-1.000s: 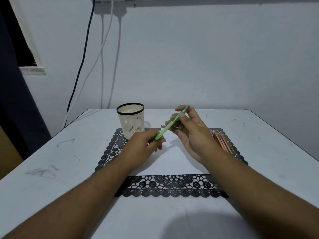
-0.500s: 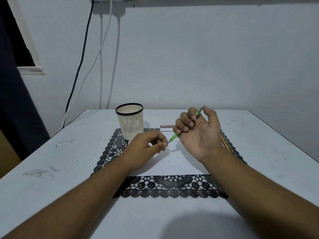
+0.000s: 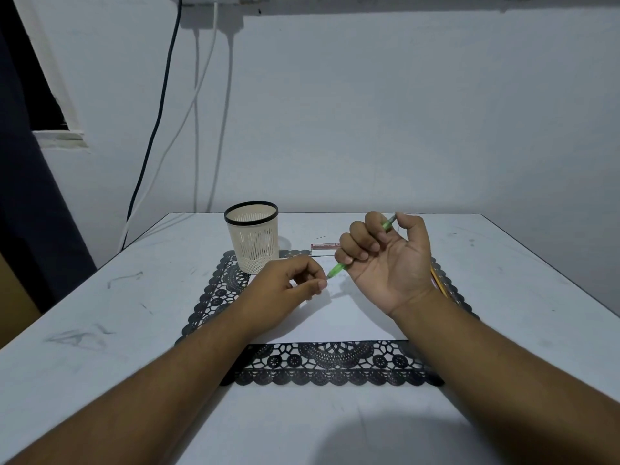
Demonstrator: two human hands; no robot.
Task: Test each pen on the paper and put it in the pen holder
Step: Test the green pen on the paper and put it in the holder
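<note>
A mat (image 3: 322, 364) lies at the centre of the surface (image 3: 100, 330), with the paper (image 3: 339, 320) on top of it. The pen holder (image 3: 252, 241) stands on the mat's corner at 11 o'clock. A small box (image 3: 323, 248) lies at 12 o'clock, behind the paper. More pens (image 3: 439, 285) lie at 2 o'clock along the mat's edge. Above the paper, the right hand (image 3: 391, 263) holds a pen (image 3: 337, 270), its tip toward the left hand (image 3: 285, 290) at 9 o'clock.
</note>
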